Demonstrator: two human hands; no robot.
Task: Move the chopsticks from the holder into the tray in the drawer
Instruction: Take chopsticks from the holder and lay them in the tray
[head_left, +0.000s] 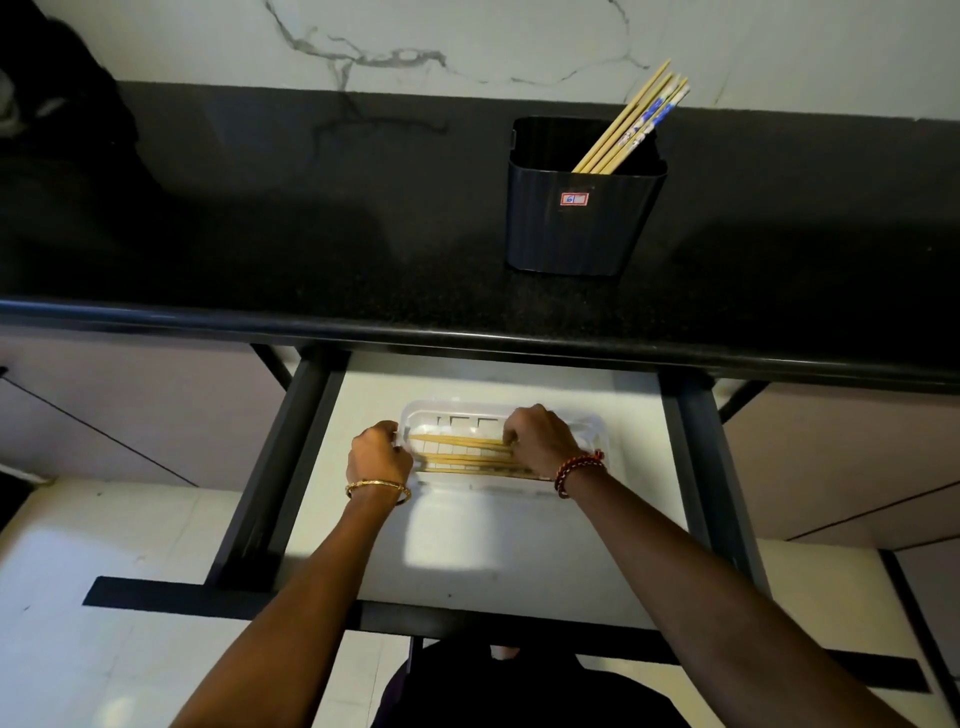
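Below a black countertop, an open drawer shows bare white floor nearer than a clear tray. Far right on the counter, a dark holder keeps several chopsticks leaning right. More chopsticks in the tray lie left to right. The left hand curls on the tray's left rim. The right hand covers their right ends, fingers curled; its grip is hidden.

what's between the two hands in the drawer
In the head view, wooden chopsticks lie lengthwise in the clear tray, spanning from the left hand at the tray's left end to the right hand.
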